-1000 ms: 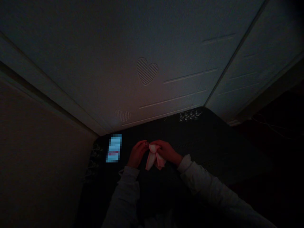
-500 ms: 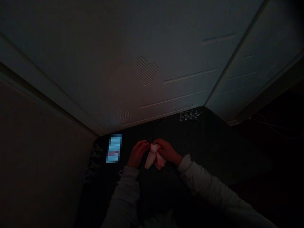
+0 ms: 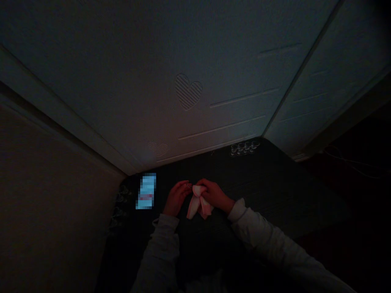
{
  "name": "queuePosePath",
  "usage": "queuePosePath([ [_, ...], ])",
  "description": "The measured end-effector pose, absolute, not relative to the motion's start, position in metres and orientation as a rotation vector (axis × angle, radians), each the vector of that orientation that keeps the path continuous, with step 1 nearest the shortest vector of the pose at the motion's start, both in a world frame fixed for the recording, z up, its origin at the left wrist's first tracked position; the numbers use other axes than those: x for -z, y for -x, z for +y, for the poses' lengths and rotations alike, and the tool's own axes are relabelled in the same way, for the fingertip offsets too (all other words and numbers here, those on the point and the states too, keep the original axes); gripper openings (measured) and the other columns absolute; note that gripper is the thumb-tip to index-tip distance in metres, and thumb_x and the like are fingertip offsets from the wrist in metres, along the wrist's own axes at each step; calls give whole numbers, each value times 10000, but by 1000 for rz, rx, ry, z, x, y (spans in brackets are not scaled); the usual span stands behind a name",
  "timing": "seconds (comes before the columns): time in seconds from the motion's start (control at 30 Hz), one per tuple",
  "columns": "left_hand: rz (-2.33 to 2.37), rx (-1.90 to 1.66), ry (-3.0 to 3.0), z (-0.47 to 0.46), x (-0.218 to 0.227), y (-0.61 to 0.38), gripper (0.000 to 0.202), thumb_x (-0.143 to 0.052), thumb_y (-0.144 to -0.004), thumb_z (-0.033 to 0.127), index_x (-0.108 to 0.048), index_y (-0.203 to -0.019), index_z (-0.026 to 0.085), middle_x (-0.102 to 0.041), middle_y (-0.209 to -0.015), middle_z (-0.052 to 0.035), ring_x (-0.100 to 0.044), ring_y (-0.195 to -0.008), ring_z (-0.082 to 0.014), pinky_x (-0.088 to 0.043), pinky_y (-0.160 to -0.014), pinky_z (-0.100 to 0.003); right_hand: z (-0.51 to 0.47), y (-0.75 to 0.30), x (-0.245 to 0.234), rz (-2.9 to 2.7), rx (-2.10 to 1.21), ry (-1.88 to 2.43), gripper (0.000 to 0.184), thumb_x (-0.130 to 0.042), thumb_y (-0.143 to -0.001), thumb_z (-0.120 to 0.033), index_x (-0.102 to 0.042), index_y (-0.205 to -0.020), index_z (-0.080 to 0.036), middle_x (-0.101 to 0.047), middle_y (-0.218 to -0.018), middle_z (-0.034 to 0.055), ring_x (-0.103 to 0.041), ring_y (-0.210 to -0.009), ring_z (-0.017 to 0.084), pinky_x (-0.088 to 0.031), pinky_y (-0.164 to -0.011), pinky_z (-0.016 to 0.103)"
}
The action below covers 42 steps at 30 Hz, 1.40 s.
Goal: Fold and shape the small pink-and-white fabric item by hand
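My right hand (image 3: pixel 216 195) is closed on a pink-and-white cloth (image 3: pixel 195 206), bunched at the top with its loose ends hanging down. My left hand (image 3: pixel 176 199) has its fingers curled round a small, clear, shiny thing (image 3: pixel 189 185), which looks like a little glass. That piece touches or nearly touches the cloth's upper edge; the dim light hides the exact contact. Both hands are close together above the dark table (image 3: pixel 259 191).
Several small stemmed glasses (image 3: pixel 244 148) stand in rows at the table's back edge, against a pale panel (image 3: pixel 232 73) with embossed hearts. More glasses (image 3: pixel 118 211) line the left edge. A bright, blurred-out screen (image 3: pixel 146 191) lies left of my hands.
The cloth has shifted slightly and its folds have changed shape, its lower ends hanging a little differently. Both hands stay in nearly the same place.
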<state>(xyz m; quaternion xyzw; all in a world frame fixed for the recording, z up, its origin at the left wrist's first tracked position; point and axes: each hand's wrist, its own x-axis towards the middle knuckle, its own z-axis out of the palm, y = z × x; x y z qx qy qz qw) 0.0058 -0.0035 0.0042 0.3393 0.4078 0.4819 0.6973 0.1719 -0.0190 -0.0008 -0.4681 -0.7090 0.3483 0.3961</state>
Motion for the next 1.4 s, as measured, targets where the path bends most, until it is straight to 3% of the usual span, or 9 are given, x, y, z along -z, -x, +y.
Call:
queuePosePath([
  [0.1, 912, -1073, -755, -3, -4, -6, 202, -592, -689, 204, -605, -874, 126, -649, -800, -55, -594, -759, -142, -437, -737, -287, -19, -172, 2, -1792, -854, 1196, 288, -441, -641, -26, -550, -873, -157, -583, -817, 26, -536, -755, 138, -405, -683, 243],
  [0.5, 877, -1083, -772, -3, -3, -6, 193, -575, -706, 200, -603, -882, 126, -649, -798, -56, -593, -776, -147, -436, -737, -283, -19, -173, 5, -1831, -861, 1070, 387, -419, -663, -20, -563, -994, -161, -594, -983, 64, -526, -915, 161, -387, -820, 298],
  [0.83, 899, -1086, -751, -2, -2, -5, 207, -591, -688, 217, -606, -873, 124, -651, -787, -66, -599, -764, -153, -440, -741, -298, -21, -173, -2, -1783, -887, 1208, 283, -451, -648, -36, -566, -876, -159, -593, -799, 17, -541, -729, 134, -395, -654, 235],
  [1.23, 886, -1070, -777, -3, -3, -5, 204, -581, -694, 210, -609, -881, 135, -652, -808, -60, -593, -790, -150, -430, -755, -287, -17, -174, 4, -1834, -926, 1011, 371, -436, -663, -33, -562, -984, -168, -599, -966, 52, -534, -892, 154, -391, -797, 284],
  [1.4, 883, -1076, -771, -3, -2, -5, 201, -583, -692, 212, -610, -874, 130, -651, -804, -61, -593, -782, -151, -433, -751, -294, -19, -174, 0, -1844, -964, 1086, 359, -451, -659, -41, -561, -977, -167, -611, -934, 39, -551, -840, 147, -401, -737, 252],
])
